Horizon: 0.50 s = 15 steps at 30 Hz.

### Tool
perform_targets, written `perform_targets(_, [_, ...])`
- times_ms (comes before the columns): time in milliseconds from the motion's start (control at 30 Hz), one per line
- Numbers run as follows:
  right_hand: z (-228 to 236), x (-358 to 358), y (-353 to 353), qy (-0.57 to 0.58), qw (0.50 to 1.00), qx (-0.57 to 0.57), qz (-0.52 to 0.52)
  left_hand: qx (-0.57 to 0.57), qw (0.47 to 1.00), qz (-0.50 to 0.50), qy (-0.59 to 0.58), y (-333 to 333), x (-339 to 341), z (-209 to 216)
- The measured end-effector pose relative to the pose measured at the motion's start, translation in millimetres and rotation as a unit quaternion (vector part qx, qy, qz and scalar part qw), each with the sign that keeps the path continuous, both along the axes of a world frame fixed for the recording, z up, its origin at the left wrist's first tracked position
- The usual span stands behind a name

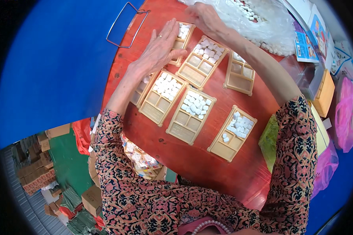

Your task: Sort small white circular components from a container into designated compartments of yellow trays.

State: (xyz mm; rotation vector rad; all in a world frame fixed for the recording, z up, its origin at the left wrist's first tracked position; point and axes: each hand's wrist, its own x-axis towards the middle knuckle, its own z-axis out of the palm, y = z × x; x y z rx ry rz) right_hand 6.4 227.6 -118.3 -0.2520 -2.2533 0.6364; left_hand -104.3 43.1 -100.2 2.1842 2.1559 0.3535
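On the red table, several beige compartment trays hold small white marshmallow-like pieces in their largest section. My left hand (161, 49) lies with fingers stretched out along the left side of the farthest tray (179, 44), partly covering it. My right hand (205, 16) is just beyond that tray's far right corner, its fingers smeared by motion; whether it holds anything is hidden. Closest to my hands is another filled tray (192, 76). Nearer me are a left tray (157, 105), a middle tray (188, 119) and a right tray (223, 149). My right forearm partly hides one tray (239, 81).
A clear plastic bag (270, 27) with more white pieces spreads across the far right. A wire handle (127, 25) sticks out at the table's left edge. Right of my arm are a clear plastic box (302, 78) and pink bags (345, 113). Cardboard boxes (92, 199) stand lower left.
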Motion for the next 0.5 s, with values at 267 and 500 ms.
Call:
perform_targets(267, [9, 4, 8, -0.010, 0.996, -0.090, 0.007, -0.031, 0.999, -0.010, 0.039, 8, 0, 3])
perform_targets(500, [-12, -5, 11, 0.088, 0.996, -0.012, 0.015, 0.030, 0.999, 0.015, -0.032, 0, 0, -1])
